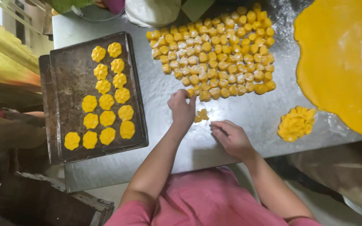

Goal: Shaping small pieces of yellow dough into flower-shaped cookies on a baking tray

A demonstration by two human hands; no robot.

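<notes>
left hand (182, 109): pinching one dough ball (191, 92) off the pile's edge
right hand (232, 138): resting flat, empty, steadying on table (164, 88)
tray (63, 75): sitting close for shaped pieces (105, 100)

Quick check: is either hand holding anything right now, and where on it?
The left hand pinches a small dough piece at its near edge with the fingertips. The right hand rests on the table, holding nothing.
</notes>
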